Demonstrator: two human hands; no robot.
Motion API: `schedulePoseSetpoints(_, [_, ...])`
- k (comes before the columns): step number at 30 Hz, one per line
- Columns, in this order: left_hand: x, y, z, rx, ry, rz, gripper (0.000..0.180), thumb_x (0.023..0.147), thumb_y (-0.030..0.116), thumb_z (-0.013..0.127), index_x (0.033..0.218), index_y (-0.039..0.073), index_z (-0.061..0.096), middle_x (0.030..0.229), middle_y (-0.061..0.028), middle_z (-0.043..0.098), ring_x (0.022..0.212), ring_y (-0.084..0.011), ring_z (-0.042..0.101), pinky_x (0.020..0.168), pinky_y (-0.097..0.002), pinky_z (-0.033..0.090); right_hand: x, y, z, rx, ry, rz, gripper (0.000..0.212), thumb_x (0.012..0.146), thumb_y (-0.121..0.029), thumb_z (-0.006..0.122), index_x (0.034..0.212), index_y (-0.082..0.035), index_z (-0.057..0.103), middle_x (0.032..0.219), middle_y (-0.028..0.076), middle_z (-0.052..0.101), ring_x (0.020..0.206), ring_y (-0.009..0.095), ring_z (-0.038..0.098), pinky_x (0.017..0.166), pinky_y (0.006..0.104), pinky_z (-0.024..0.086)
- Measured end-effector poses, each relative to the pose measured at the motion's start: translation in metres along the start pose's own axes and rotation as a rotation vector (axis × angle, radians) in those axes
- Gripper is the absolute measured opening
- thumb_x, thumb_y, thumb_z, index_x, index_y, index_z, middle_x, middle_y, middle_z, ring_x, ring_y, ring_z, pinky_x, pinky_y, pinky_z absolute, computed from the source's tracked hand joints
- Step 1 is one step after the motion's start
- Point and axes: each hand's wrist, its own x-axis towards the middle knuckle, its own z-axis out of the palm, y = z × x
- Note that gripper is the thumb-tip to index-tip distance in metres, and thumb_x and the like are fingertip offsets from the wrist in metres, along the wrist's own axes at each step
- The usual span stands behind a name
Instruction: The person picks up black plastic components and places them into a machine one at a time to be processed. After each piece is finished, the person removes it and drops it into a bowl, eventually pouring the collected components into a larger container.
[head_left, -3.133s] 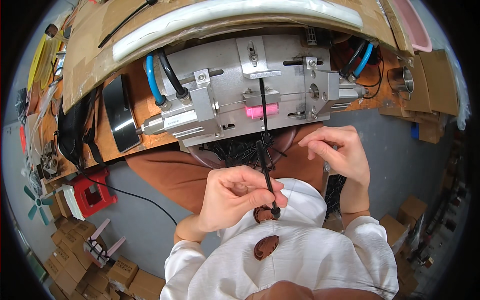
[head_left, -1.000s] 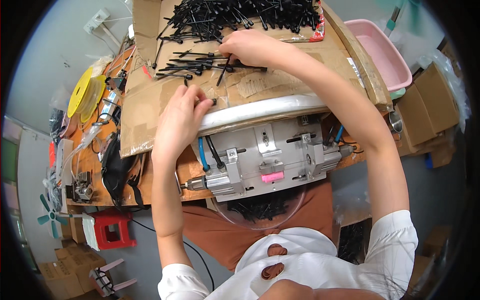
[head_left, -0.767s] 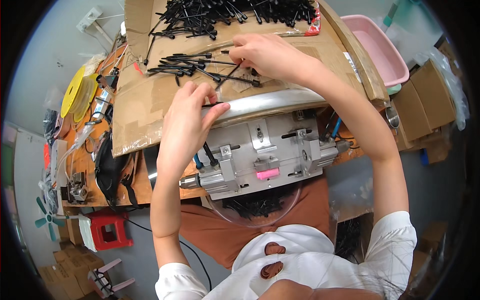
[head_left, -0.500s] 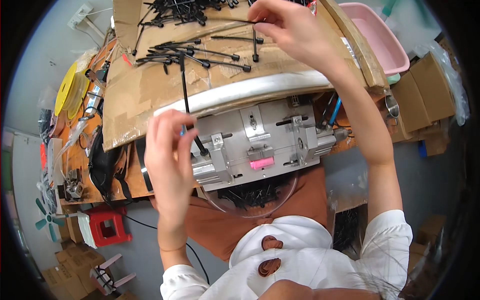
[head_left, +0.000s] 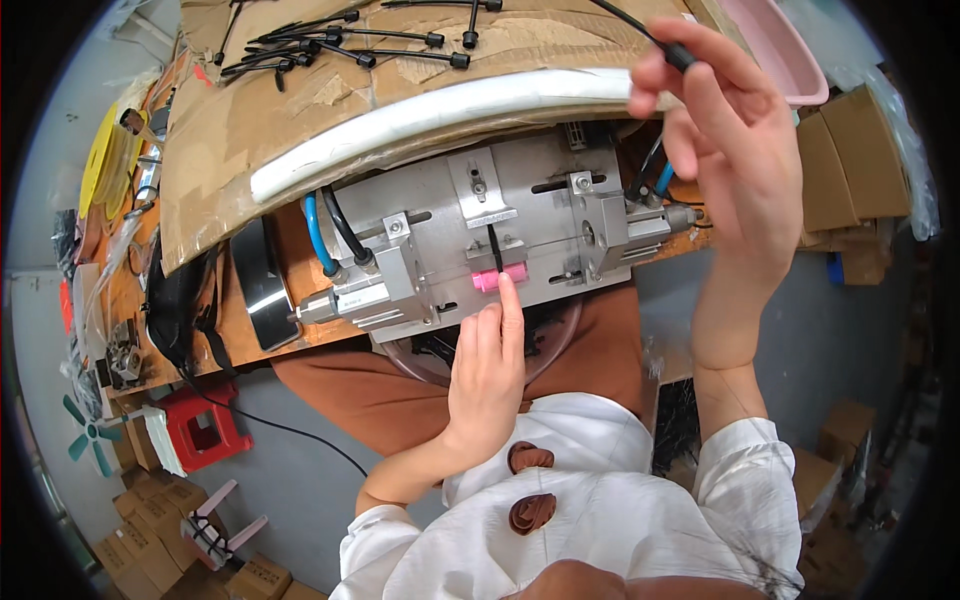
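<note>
My left hand [head_left: 485, 375] reaches to the metal fixture [head_left: 440, 205] with its index finger stretched out and the other fingers curled. The fingertip touches the near end of a narrow black piece [head_left: 495, 247], which lies across the small pink block [head_left: 485, 280] at the fixture's front. My left thumb is hidden. Raised at the right, my right hand [head_left: 735, 150] holds a thin black rod with a thicker knob end [head_left: 680, 56] between its fingers. The rod's far end runs out of view. Similar black rods [head_left: 400, 52] lie loose on the cardboard behind the fixture.
A white padded strip [head_left: 440, 110] edges the cardboard [head_left: 215, 190]. Blue [head_left: 316, 235] and black hoses [head_left: 347, 228] enter the fixture's left side. Beside it lies a dark phone-like slab [head_left: 262, 290]. A clear bowl [head_left: 405, 362] sits below; a pink basin [head_left: 790, 50] stands far right.
My left hand has moved right and down to the pink block and no longer holds the long black rod. My right hand has come back from the pile with a rod. The view has shifted.
</note>
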Motion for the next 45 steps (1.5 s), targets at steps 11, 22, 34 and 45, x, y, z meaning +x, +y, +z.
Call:
schedulePoseSetpoints(11, [0.011, -0.008, -0.021, 0.029, -0.056, 0.081, 0.072, 0.072, -0.002, 0.064, 0.139, -0.007, 0.037, 0.099, -0.0125, 0.050, 0.086, -0.0251, 0.050, 0.078, -0.0331, 0.047, -0.090, 0.024, 0.034, -0.751, -0.046, -0.219, 0.042, 0.071, 0.010, 0.070, 0.111, 0.001, 0.062, 0.098, 0.014, 0.067, 0.067, 0.017, 0.061, 0.056, 0.0286, 0.050])
schedulePoseSetpoints(22, [0.238, -0.051, -0.120, -0.028, -0.077, 0.028, 0.023, 0.080, 0.017, 0.071, 0.089, -0.003, 0.063, 0.078, -0.0201, 0.066, 0.073, -0.0292, 0.065, 0.067, -0.0365, 0.050, -0.139, 0.084, 0.076, -0.986, -0.238, -0.148, 0.061, 0.071, 0.003, 0.072, 0.129, 0.005, 0.052, 0.063, 0.005, 0.054, 0.052, 0.016, 0.054, 0.046, 0.0299, 0.044])
schedulePoseSetpoints(34, [0.241, -0.067, -0.122, -0.093, -0.196, 0.143, 0.015, 0.076, 0.007, 0.073, 0.087, -0.002, 0.067, 0.073, -0.0157, 0.066, 0.069, -0.0205, 0.064, 0.066, -0.0313, 0.051, -0.132, 0.067, 0.077, -1.059, -0.352, -0.050, 0.061, 0.073, 0.000, 0.064, 0.132, 0.005, 0.048, 0.073, 0.005, 0.058, 0.060, 0.014, 0.059, 0.049, 0.0280, 0.046])
schedulePoseSetpoints(45, [0.235, -0.082, -0.115, -0.070, -0.102, 0.186, 0.017, 0.081, 0.013, 0.070, 0.091, 0.000, 0.065, 0.068, -0.0048, 0.059, 0.063, -0.0100, 0.052, 0.061, -0.0275, 0.044, 0.075, 0.037, 0.023, -1.435, -0.313, -0.676, 0.018, 0.083, -0.006, 0.058, 0.099, -0.002, 0.062, 0.076, 0.011, 0.064, 0.065, 0.022, 0.065, 0.051, 0.0318, 0.049])
